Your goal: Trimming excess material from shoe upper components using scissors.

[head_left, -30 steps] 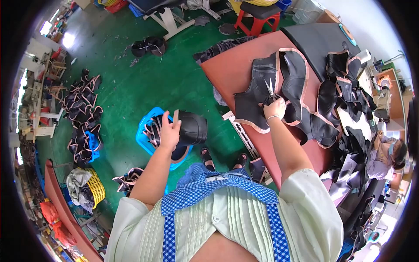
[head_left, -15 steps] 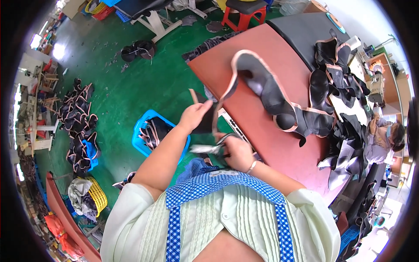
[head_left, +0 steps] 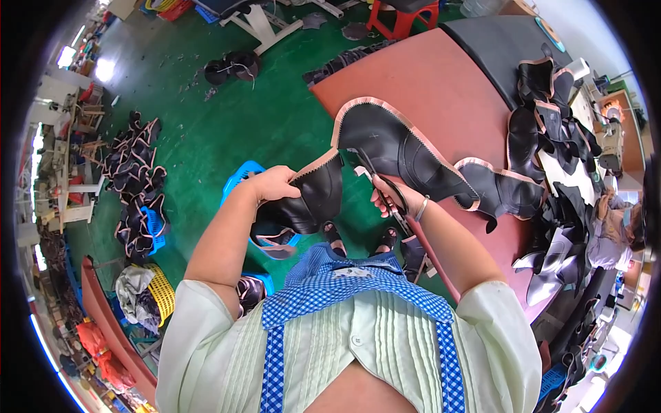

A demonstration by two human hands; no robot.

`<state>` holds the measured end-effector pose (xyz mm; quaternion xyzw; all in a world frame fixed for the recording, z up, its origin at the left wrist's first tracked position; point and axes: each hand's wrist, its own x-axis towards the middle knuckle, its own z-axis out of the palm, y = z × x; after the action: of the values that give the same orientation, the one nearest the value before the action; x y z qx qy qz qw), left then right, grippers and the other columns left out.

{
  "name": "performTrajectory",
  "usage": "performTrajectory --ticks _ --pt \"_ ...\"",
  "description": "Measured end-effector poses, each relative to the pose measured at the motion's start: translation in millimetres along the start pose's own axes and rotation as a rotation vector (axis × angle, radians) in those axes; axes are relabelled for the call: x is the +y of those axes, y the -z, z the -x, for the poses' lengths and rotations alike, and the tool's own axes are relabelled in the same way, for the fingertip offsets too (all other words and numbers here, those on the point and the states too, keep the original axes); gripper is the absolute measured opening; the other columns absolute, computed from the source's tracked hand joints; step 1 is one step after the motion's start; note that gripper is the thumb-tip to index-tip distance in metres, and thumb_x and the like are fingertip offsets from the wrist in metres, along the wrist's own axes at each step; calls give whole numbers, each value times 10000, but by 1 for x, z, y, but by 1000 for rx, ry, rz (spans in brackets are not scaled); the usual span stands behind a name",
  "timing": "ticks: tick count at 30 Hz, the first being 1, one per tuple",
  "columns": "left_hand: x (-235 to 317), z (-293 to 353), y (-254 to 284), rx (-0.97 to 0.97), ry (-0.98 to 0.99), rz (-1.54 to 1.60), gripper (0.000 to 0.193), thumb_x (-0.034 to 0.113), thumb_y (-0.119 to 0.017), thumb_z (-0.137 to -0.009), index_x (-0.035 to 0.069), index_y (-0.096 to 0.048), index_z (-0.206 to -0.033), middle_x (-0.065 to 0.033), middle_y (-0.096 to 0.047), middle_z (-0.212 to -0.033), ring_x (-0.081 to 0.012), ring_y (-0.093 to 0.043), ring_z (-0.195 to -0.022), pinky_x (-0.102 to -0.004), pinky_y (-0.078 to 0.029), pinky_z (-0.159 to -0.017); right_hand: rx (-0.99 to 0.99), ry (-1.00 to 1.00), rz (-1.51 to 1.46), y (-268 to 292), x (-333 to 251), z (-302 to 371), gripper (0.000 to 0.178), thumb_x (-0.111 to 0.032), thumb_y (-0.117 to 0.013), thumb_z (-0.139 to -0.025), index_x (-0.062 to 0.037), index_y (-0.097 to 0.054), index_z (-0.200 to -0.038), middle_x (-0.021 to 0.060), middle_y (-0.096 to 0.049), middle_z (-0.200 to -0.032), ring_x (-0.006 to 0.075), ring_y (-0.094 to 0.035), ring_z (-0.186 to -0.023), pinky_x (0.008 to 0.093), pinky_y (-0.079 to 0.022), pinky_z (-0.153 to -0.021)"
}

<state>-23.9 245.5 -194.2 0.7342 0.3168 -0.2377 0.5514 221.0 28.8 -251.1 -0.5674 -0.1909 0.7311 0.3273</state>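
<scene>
My left hand [head_left: 274,184] is closed on a black leather shoe-upper piece [head_left: 318,201], its fingers gripping the pinkish zigzag-edged tape along the top. That tape joins it to a second black leather piece [head_left: 375,138], which lies across the table edge in a chain with a further one [head_left: 506,193]. A pair of scissors [head_left: 387,184] is held in my right hand [head_left: 406,198], blades pointing up and left close to the join between the two pieces. I cannot tell whether the blades touch the tape.
The reddish-brown table [head_left: 413,69] stands to my right, with black leather pieces heaped at its far side. A blue basket [head_left: 237,180] sits on the green floor behind my left arm. More pieces [head_left: 134,179] lie piled at left. Another person [head_left: 613,227] is at far right.
My left hand has moved left and now holds a leather piece spread in view. My right hand has risen to the right with the scissors, which now point toward the chain's join.
</scene>
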Motion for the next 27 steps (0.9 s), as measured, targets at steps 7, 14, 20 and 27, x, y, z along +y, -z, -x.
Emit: performTrajectory --ticks 7,14,20,27 --pt "-4 20 18 -132 17 -143 314 99 -617 -693 1 -654 -989 -78 -676 -810 -151 -616 -739 -293 -487 -707 -149 -147 187 -19 -10 -46 734 -732 -421 -796 -8 -534 -823 82 -571 -738 154 -558 -604 275 -458 -550" --pt "-28 28 32 -165 24 -249 315 129 -632 -712 5 -649 -1001 -83 -675 -817 -162 -616 -749 -300 -486 -712 -178 113 105 -32 -9 -77 542 -574 -561 -824 -32 -568 -796 19 -539 -708 92 -512 -583 214 -413 -520" --pt "-44 34 29 -75 -1 -133 329 160 -631 -723 -18 -637 -1000 -103 -670 -842 -177 -617 -772 -304 -481 -725 115 172 114 -49 -22 -64 405 -407 -738 -747 -49 -555 -697 -28 -458 -529 64 -430 -390 205 -350 -351" --pt "-69 51 34 372 -169 -41 657 83 -677 -752 9 -350 -1318 -144 -521 -1222 -203 -520 -1102 -314 -407 -932 906 386 114 -54 16 9 376 -298 -784 -711 17 -647 -864 69 -619 -640 109 -554 -571 295 -451 -540"
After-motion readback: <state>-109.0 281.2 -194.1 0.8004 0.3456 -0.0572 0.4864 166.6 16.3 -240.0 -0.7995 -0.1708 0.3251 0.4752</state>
